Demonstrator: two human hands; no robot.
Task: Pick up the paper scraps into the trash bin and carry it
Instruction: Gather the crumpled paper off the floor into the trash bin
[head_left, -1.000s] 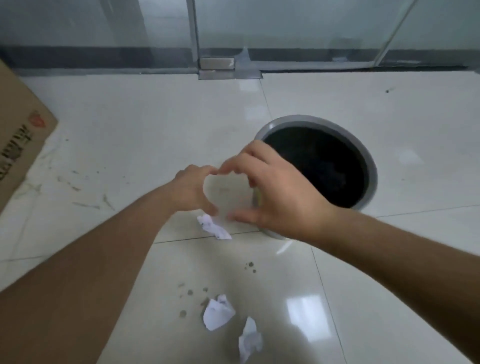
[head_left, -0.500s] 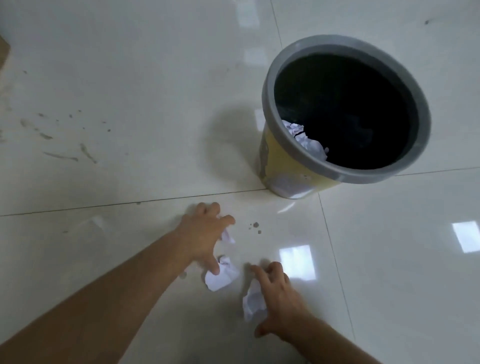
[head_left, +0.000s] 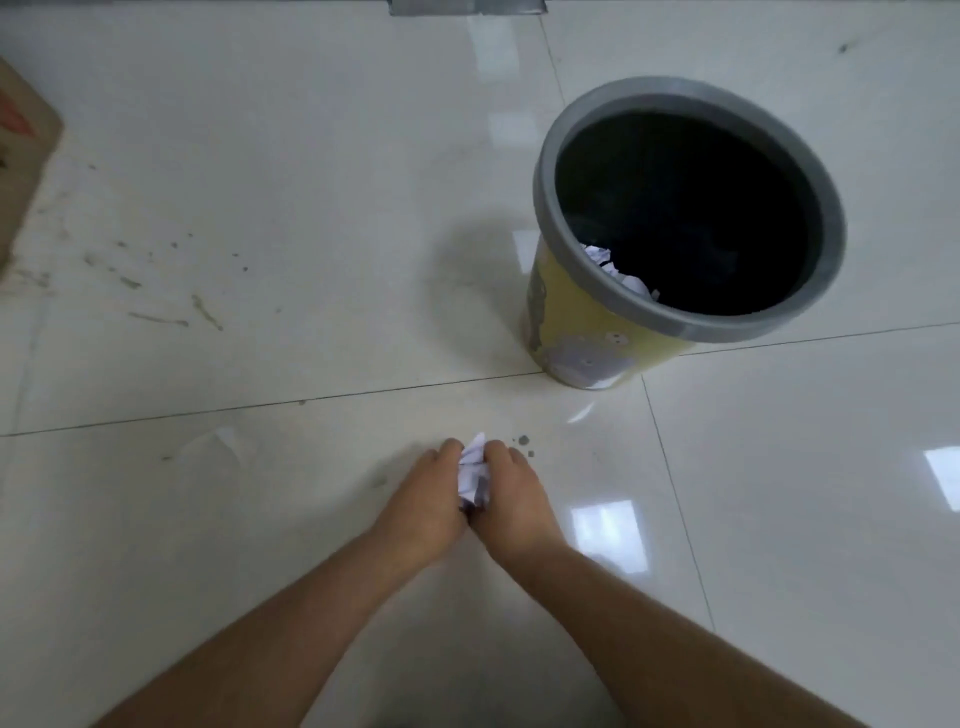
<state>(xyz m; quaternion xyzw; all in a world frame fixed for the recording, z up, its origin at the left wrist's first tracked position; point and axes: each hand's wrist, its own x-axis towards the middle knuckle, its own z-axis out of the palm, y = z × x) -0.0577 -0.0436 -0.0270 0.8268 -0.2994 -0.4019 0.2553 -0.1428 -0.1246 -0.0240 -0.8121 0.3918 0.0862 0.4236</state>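
Observation:
Crumpled white paper scraps (head_left: 474, 475) are bunched together on the floor, pressed between my left hand (head_left: 423, 499) and my right hand (head_left: 511, 493). Both hands cup the bundle from either side, knuckles up. The trash bin (head_left: 582, 332) stands up and to the right, yellow-walled with a grey rim and a dark inside. One white paper scrap in the bin (head_left: 615, 273) rests against its near inner wall. How many scraps are in the bundle is hidden by my fingers.
A cardboard box (head_left: 23, 156) leans in at the far left edge. Dirt smears (head_left: 156, 291) and small dark spots (head_left: 524, 444) mark the glossy white floor tiles. A metal door fitting (head_left: 467, 6) shows at the top edge.
My hands came down from in front of the bin to the floor, spread over separate scraps, and have now closed together, gathering the scraps into one bundle between them.

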